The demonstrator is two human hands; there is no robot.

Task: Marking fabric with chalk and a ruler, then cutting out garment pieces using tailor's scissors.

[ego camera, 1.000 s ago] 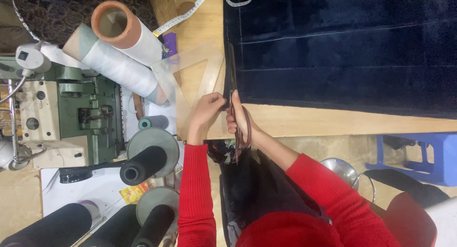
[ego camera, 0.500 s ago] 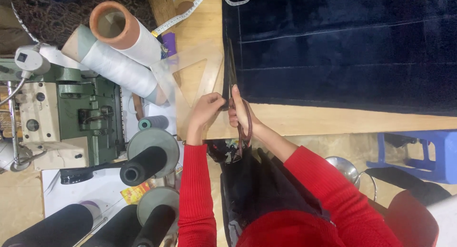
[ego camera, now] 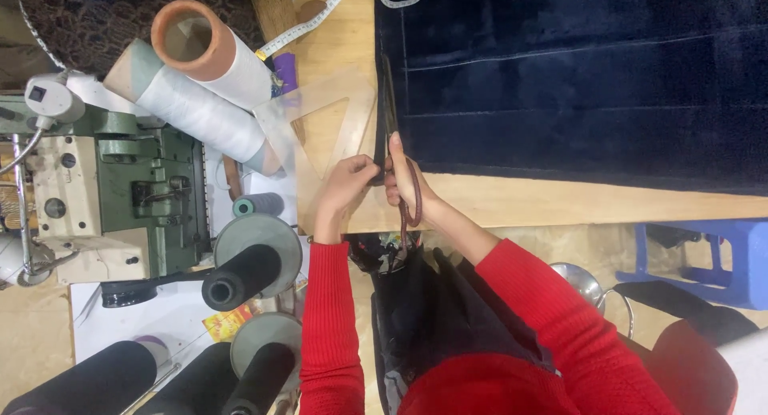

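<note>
My right hand (ego camera: 402, 181) grips a pair of scissors (ego camera: 413, 210) with reddish-brown handles. Their long blades (ego camera: 390, 95) run along the left edge of a dark navy velvet cloth (ego camera: 576, 79) spread on the wooden table (ego camera: 560, 201). My left hand (ego camera: 344, 187) pinches a narrow dark strip (ego camera: 379, 139) of that cloth right beside the blades. Both arms wear red sleeves, and the hands nearly touch at the table's front edge.
A clear triangle ruler (ego camera: 320, 127) and a tape measure (ego camera: 308, 27) lie left of the cloth. Further left are large thread cones (ego camera: 192, 103), a green sewing machine (ego camera: 120, 199) and black spools (ego camera: 240, 275). A blue stool (ego camera: 704, 255) stands at the right.
Both hands stay at the cloth's edge with the scissors; only a slight shift of the scissors and the view.
</note>
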